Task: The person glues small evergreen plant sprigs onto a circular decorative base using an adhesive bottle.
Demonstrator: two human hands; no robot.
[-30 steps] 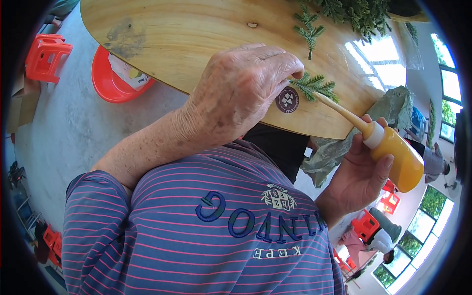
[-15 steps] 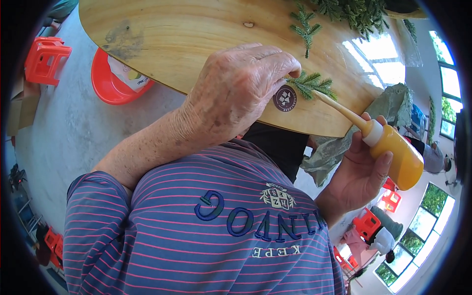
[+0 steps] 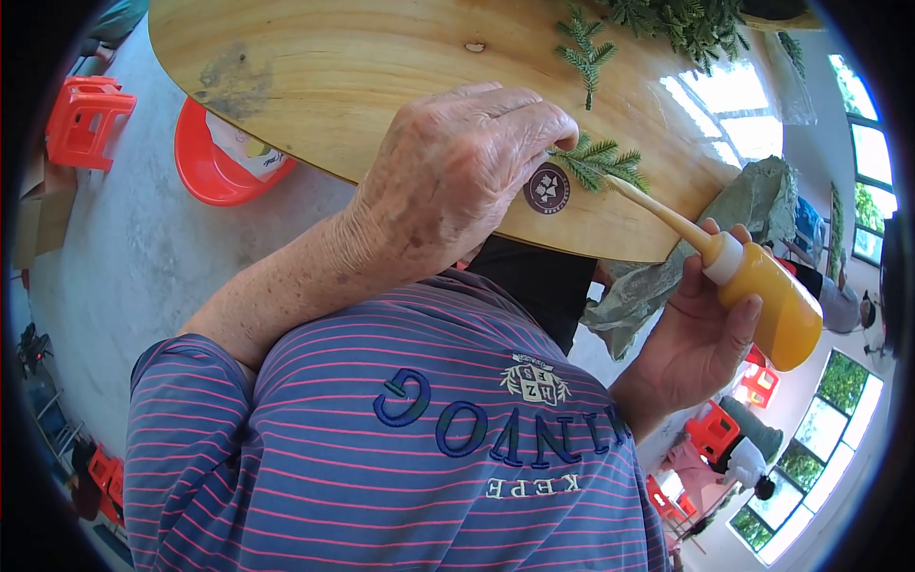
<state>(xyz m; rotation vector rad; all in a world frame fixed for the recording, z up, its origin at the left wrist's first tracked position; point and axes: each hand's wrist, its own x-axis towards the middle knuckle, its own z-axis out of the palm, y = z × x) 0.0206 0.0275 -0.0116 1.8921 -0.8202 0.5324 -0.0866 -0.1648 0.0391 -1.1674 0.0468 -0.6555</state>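
Observation:
My left hand (image 3: 467, 162) pinches the stem end of a small green fir sprig (image 3: 596, 164) just above the wooden table's near edge. My right hand (image 3: 701, 324) is wrapped round a squeeze bottle (image 3: 777, 310) of amber-yellow liquid with a white collar. Its long tapered nozzle points up and left, and the tip appears at the sprig's needles; whether they touch I cannot tell. Beside my left fingers lies a round dark purple label (image 3: 547, 189). A second fir sprig (image 3: 587, 57) lies farther back on the table.
A heap of green fir sprigs (image 3: 677, 29) sits at the table's far side. Crumpled grey-green sheeting (image 3: 753, 205) hangs over the right edge of the wooden table (image 3: 381, 57). A red basin (image 3: 205, 167) and red stool (image 3: 88, 124) stand at left. People sit at far right.
The whole view has shifted very slightly. Both hands keep their grips, and the nozzle tip stays at the sprig.

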